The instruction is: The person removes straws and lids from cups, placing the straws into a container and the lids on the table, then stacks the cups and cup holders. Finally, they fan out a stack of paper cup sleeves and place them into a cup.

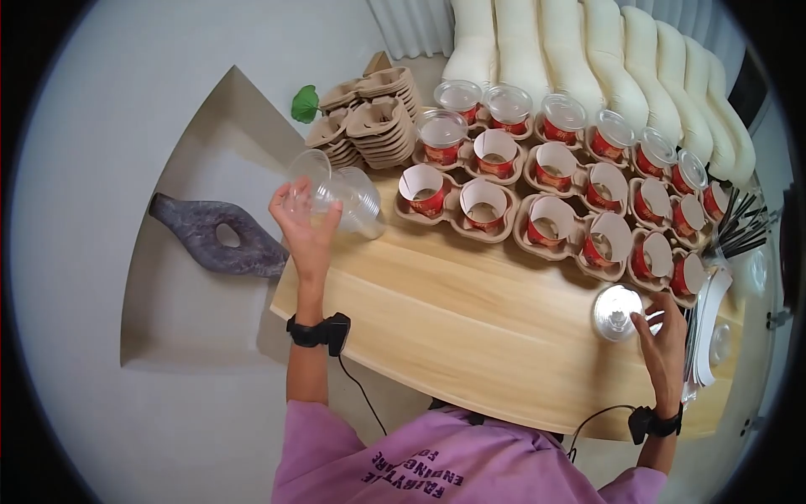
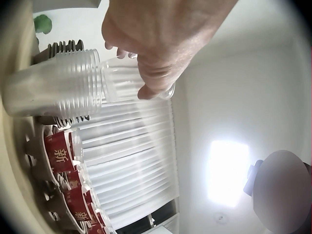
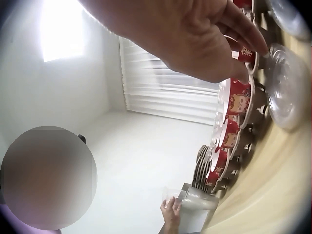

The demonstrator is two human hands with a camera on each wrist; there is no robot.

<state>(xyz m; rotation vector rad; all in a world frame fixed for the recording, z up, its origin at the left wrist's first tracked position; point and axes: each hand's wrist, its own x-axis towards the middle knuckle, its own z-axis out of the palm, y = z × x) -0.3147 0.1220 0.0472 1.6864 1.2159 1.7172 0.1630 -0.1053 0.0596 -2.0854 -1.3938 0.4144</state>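
My left hand (image 1: pixel 306 231) grips a clear plastic cup (image 1: pixel 312 170) at the left end of the table. In the left wrist view that cup (image 2: pixel 122 78) is in line with the mouth of a nested stack of clear cups (image 2: pixel 53 85), which lies on its side. The thumb and fingers are on either side of the held cup. My right hand (image 1: pixel 665 340) is over the table's right side, at a small pile of clear domed lids (image 1: pixel 618 312). In the right wrist view its fingertips come right beside the lids (image 3: pixel 287 87), thumb and fingers apart.
Red-and-white paper cups (image 1: pixel 546 220) stand in rows of cardboard carriers (image 1: pixel 457 220); clear lids cover several back ones. Stacked carriers (image 1: pixel 382 126) stand at the back left. Black straws (image 1: pixel 743 227) and white strips (image 1: pixel 709 323) are at the right. A cream cushion (image 1: pixel 571 59) lies behind.
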